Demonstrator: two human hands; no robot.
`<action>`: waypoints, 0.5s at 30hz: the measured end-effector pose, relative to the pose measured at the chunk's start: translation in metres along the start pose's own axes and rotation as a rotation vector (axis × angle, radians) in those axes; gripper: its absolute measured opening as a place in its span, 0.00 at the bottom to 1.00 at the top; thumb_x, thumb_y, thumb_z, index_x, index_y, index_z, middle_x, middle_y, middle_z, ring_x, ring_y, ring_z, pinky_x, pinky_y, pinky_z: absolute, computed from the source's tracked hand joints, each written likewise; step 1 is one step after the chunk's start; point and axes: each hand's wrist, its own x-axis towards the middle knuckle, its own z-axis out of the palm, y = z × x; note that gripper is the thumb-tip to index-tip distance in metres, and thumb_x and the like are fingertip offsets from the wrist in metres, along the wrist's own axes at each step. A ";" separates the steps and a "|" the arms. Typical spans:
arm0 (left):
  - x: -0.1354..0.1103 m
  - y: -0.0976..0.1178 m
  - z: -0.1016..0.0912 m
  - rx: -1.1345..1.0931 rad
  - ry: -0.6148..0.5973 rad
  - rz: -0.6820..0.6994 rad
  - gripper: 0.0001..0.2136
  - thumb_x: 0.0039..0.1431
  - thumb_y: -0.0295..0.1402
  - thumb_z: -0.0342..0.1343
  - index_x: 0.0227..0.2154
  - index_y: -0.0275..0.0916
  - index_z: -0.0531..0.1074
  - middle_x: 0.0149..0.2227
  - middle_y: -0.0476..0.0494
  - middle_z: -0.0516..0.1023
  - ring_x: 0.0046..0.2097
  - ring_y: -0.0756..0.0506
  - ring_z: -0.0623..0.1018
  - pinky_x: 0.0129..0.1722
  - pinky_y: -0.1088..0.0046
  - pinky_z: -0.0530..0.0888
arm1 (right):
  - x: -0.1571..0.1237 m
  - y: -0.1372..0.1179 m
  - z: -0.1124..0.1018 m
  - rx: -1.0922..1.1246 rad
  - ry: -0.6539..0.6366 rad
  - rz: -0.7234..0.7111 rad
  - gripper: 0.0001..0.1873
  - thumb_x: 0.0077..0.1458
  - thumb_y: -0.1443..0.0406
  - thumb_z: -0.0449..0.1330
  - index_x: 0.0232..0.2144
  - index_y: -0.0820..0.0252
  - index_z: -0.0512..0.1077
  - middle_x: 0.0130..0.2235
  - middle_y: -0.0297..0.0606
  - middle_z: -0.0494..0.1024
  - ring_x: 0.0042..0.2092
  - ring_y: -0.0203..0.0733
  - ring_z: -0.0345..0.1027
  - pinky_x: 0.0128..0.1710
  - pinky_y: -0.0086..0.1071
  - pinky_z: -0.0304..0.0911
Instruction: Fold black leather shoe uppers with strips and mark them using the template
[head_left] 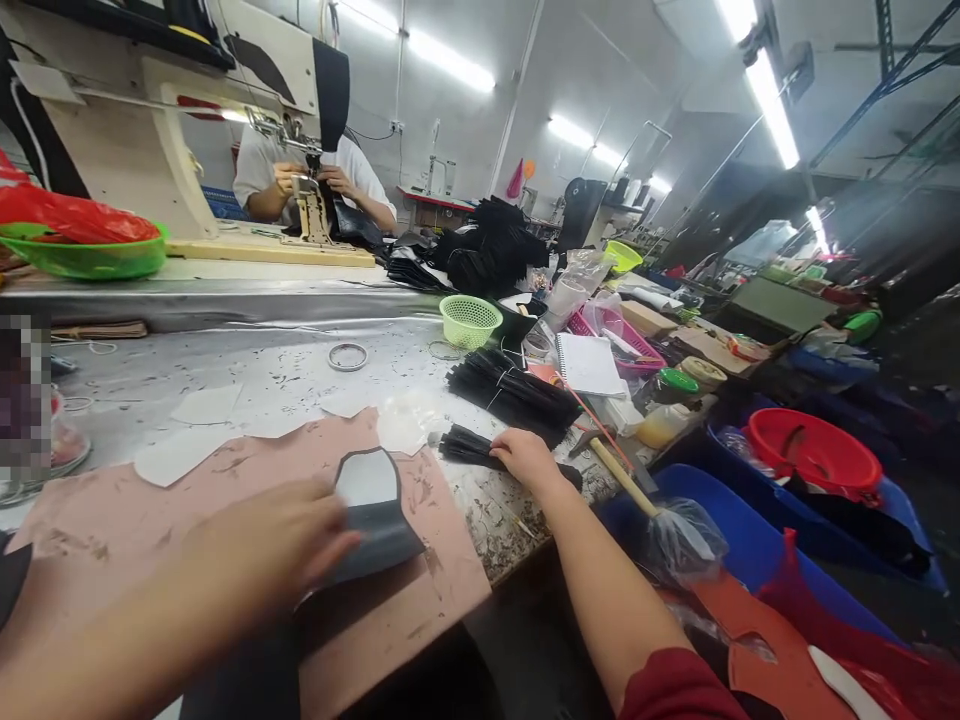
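My left hand [292, 535], smeared by motion, is over the pink work sheet [255, 465], beside a dark grey piece [382, 540] with a pale, dark-edged upper part. Its fingers are too blurred to show whether they hold anything. My right hand [529, 460] reaches to the right side of the bench, thumb and fingers closed on a small stack of black strips [465, 445]. Just behind it lies a larger tied bundle of black strips [517, 395]. A dark piece [240, 660] hangs at the bench's front edge, under my left forearm.
A hammer [622, 475] with a wooden handle lies right of my right hand, above a blue bin [675, 490]. A green basket [470, 322] and metal ring [347, 356] stand farther back. Across the bench, a person [352, 170] works at a sewing machine [311, 210].
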 end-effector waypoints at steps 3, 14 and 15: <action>0.079 0.039 0.034 -0.089 -0.440 0.096 0.08 0.56 0.29 0.52 0.24 0.37 0.72 0.28 0.48 0.75 0.30 0.49 0.76 0.29 0.75 0.71 | 0.003 0.000 -0.001 -0.037 -0.033 -0.041 0.12 0.59 0.62 0.54 0.44 0.61 0.67 0.47 0.41 0.70 0.44 0.41 0.67 0.43 0.40 0.66; 0.127 0.085 0.119 -0.004 -0.571 0.125 0.12 0.59 0.35 0.51 0.44 0.36 0.68 0.43 0.43 0.73 0.42 0.45 0.74 0.40 0.61 0.73 | 0.008 0.006 -0.002 -0.078 -0.090 -0.117 0.14 0.59 0.62 0.55 0.45 0.63 0.67 0.46 0.42 0.70 0.45 0.42 0.67 0.44 0.41 0.65; 0.126 0.085 0.118 -0.001 -0.575 0.125 0.12 0.60 0.35 0.51 0.44 0.36 0.67 0.44 0.42 0.73 0.42 0.45 0.74 0.40 0.61 0.73 | 0.010 0.008 -0.004 -0.062 -0.096 -0.113 0.14 0.59 0.62 0.54 0.45 0.63 0.67 0.46 0.42 0.70 0.44 0.42 0.67 0.43 0.41 0.65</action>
